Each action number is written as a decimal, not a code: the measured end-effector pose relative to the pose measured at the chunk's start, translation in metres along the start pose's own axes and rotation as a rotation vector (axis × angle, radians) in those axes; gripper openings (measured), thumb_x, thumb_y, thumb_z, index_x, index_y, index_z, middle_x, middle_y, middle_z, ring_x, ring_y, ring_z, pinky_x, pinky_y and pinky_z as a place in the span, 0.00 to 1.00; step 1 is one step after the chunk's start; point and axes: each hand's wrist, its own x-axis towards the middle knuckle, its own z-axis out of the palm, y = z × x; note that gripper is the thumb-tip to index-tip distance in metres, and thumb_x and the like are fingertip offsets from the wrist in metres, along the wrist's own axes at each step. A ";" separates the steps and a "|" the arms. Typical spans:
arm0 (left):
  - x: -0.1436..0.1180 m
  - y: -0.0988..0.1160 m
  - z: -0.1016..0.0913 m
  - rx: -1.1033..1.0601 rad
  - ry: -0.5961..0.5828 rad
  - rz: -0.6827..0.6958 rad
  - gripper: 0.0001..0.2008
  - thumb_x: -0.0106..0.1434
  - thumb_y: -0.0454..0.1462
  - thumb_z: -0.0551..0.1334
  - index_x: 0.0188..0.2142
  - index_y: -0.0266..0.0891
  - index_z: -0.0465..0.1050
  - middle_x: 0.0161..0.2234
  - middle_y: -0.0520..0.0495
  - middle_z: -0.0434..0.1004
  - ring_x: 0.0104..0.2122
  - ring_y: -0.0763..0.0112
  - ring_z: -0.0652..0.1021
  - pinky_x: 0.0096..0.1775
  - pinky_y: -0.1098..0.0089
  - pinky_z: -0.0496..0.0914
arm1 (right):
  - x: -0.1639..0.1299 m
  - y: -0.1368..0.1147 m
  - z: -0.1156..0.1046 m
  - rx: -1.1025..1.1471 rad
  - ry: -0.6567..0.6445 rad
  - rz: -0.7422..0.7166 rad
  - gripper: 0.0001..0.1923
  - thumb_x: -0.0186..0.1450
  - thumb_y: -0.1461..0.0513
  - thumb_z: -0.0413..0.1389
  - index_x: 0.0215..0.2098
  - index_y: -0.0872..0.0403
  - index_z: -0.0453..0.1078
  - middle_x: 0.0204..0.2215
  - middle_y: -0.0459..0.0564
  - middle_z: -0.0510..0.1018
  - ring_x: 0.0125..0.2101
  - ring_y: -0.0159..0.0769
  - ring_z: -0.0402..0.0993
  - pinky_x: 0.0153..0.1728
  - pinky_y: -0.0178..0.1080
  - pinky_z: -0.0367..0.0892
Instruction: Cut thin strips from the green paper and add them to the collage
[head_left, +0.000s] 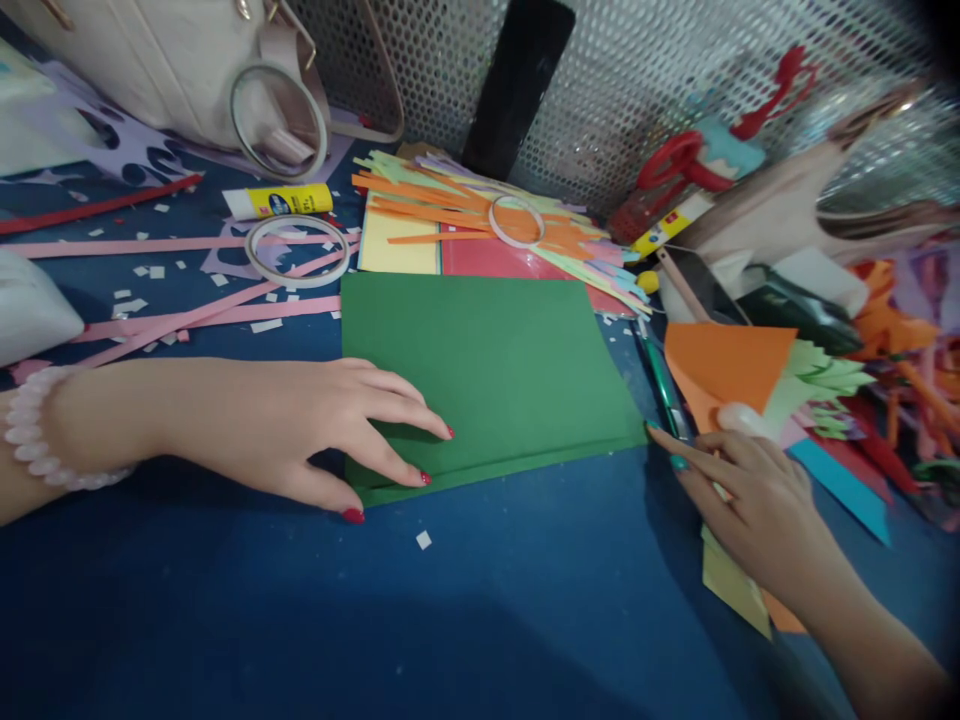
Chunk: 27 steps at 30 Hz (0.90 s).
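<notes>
On blue table (pixel 525 600), open left hand (pixel 300 430) pins green paper's (pixel 495 370) edge; open right hand (pixel 750 500) beside.

Green paper sheet (pixel 495 370): flat on the blue desk (pixel 300 600), folded over along its near edge so a narrow under-strip shows; near-left corner pinned beneath fingertips; smooth, uncut. Green pen (pixel 664 392): lying just beside the sheet's right edge, pointing away, touched at its near end.
</notes>
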 end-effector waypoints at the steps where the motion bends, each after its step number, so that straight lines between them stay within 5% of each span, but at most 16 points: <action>1: 0.000 0.000 0.000 -0.008 0.001 0.000 0.19 0.66 0.41 0.63 0.57 0.54 0.70 0.65 0.53 0.58 0.62 0.61 0.63 0.63 0.64 0.55 | 0.002 0.004 -0.001 0.016 -0.001 -0.031 0.16 0.69 0.60 0.49 0.50 0.51 0.74 0.32 0.55 0.70 0.34 0.47 0.69 0.32 0.48 0.63; 7: -0.001 0.001 -0.001 -0.020 -0.015 -0.016 0.20 0.66 0.41 0.63 0.57 0.55 0.69 0.65 0.52 0.58 0.62 0.61 0.63 0.64 0.64 0.54 | 0.032 -0.009 -0.014 0.283 0.002 -0.081 0.11 0.69 0.59 0.51 0.43 0.51 0.74 0.41 0.58 0.74 0.43 0.46 0.72 0.44 0.49 0.67; 12: -0.002 0.000 0.000 -0.007 -0.010 -0.024 0.20 0.67 0.42 0.62 0.58 0.56 0.68 0.65 0.54 0.57 0.63 0.62 0.62 0.63 0.65 0.54 | 0.054 -0.021 -0.008 0.570 -0.113 -0.087 0.13 0.69 0.51 0.50 0.35 0.50 0.69 0.36 0.52 0.76 0.39 0.40 0.74 0.40 0.44 0.70; 27: -0.004 0.000 0.001 0.025 -0.036 -0.061 0.20 0.67 0.45 0.61 0.58 0.61 0.66 0.66 0.56 0.56 0.62 0.59 0.62 0.61 0.63 0.60 | 0.070 -0.025 -0.010 0.606 -0.270 -0.111 0.11 0.70 0.55 0.48 0.31 0.51 0.62 0.32 0.50 0.71 0.33 0.36 0.68 0.35 0.41 0.67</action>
